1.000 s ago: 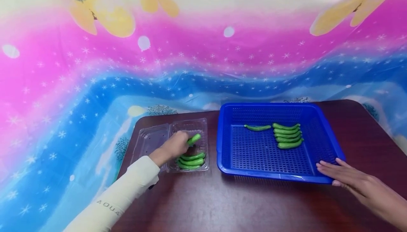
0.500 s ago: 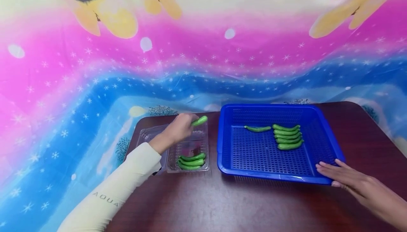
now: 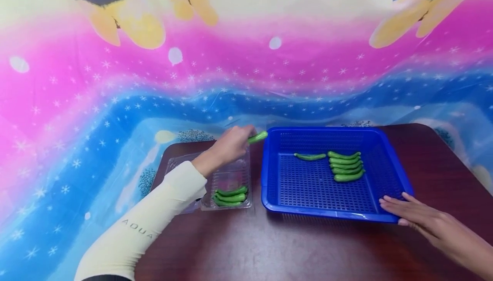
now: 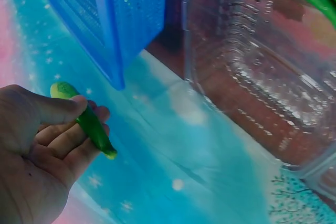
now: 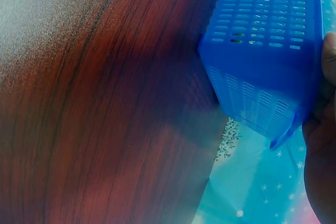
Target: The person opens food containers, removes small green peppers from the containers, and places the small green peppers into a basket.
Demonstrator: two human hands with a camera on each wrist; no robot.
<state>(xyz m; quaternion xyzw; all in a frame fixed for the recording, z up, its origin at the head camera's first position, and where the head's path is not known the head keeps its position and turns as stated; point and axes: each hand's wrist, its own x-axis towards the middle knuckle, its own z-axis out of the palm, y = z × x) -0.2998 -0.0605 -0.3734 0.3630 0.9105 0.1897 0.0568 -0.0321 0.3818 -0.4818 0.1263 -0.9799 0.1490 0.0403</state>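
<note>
My left hand (image 3: 233,144) pinches a small green cucumber (image 3: 257,137) between thumb and fingers, raised by the far left corner of the blue basket (image 3: 327,216). In the left wrist view the cucumber (image 4: 92,124) lies across the fingers under the thumb, its pale blunt end up. A few more cucumbers (image 3: 231,197) lie at the near end of the clear plastic box (image 3: 246,174). Inside the basket, several cucumbers (image 3: 346,166) are lined up on the right, with a single cucumber (image 3: 310,157) to their left. My right hand (image 3: 427,219) rests with straight fingers on the basket's near right corner.
The basket and box stand side by side on a dark brown table (image 3: 269,251), with a narrow strip between them. The box's lid (image 3: 181,159) is folded out leftward, partly behind the left arm. A colourful printed cloth (image 3: 231,79) hangs behind the table.
My left hand has lifted a cucumber out of the clear box and carried it up and right to the basket's far left corner. My right hand stays on the basket.
</note>
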